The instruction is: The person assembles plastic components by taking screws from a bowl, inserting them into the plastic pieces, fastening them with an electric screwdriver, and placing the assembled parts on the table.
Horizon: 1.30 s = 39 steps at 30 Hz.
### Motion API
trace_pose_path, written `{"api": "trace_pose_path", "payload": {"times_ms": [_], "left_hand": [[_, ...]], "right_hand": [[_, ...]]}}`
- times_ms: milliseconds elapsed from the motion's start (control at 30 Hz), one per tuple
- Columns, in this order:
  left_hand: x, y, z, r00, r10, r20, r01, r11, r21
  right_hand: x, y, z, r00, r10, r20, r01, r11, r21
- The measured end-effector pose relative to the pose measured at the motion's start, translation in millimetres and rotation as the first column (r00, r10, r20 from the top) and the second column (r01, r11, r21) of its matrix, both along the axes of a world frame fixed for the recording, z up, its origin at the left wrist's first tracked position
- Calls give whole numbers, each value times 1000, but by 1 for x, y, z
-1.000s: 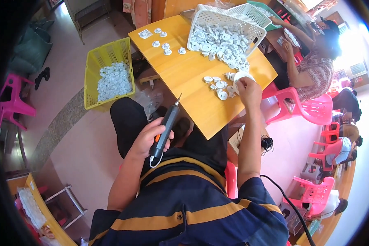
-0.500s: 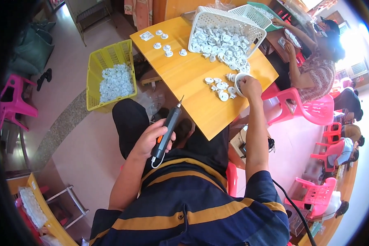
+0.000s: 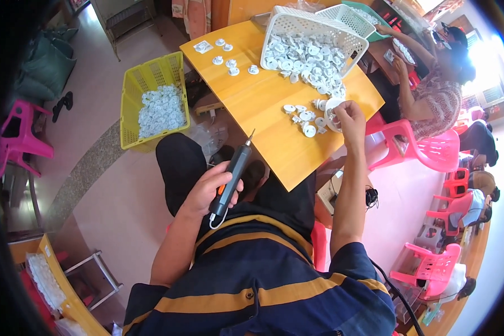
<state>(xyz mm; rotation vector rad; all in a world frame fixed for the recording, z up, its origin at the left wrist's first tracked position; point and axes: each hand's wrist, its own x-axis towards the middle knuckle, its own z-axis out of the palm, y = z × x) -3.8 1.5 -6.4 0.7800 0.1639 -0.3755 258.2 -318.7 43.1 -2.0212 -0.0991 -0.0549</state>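
A black electric screwdriver (image 3: 233, 178) was gripped in the left hand (image 3: 207, 190) at the middle of the frame, its bit pointing up toward the near edge of the yellow tabletop (image 3: 263, 101). The right hand (image 3: 350, 115) was closed on a round white plastic part (image 3: 331, 107) at the right edge of the tabletop, beside a small cluster of loose white parts (image 3: 305, 117).

Judging by the layout, the work appeared to be midway. A tipped white basket (image 3: 297, 22) at the upper centre was spilling a large heap of parts (image 3: 308, 56) that looked untouched, while a yellow basket (image 3: 130, 92) on the floor at the upper left was partly filled with white pieces (image 3: 161, 111). A few more parts (image 3: 227, 59) were scattered at the far corner of the tabletop.

A broad bare strip of tabletop was left between the cluster and the near edge, over the dark-trousered knees. To the right, pink plastic chairs (image 3: 425, 151) and a seated person (image 3: 431, 95) were crowded close; the floor to the left was more open.
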Motion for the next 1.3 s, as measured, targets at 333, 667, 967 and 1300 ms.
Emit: {"api": "trace_pose_path", "payload": {"times_ms": [333,667,967,1300], "left_hand": [[0,-8,6,998,-29,49,26,997,69],[-1,-9,15,992,-92,83,78,984,163],[-1,-10,11,990,-122,77,100,964,247],[0,-9,12,990,-120,68,98,960,263]], "right_hand": [[-67,80,-34,940,278,-196,-63,709,702],[-91,112,-58,867,396,-303,5,601,799],[-91,112,-56,817,493,-299,-64,594,802],[-91,112,-59,808,527,-262,-134,598,790]]}}
